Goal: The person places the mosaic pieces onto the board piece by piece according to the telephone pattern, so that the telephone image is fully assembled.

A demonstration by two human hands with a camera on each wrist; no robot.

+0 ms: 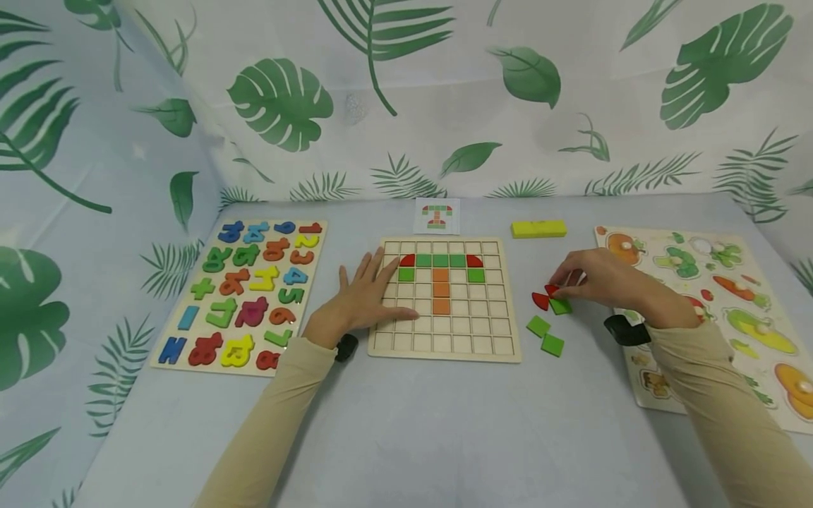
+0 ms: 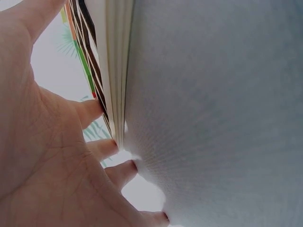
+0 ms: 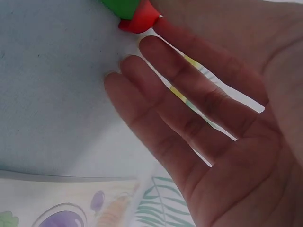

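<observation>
A wooden grid board lies mid-table, with green squares, orange squares and two red quarter-round pieces set in a T-like shape. My left hand rests with spread fingers across the board's left edge. In the left wrist view its fingertips touch the table and board side. To the right of the board, my right hand pinches a red quarter-round piece between thumb and index finger, just over a green square. Another red quarter-round piece lies beside it.
Two more green squares lie nearer the front. A pattern card and a yellow block sit behind the board. A number puzzle is at left; a vegetable puzzle lies partly under the right forearm.
</observation>
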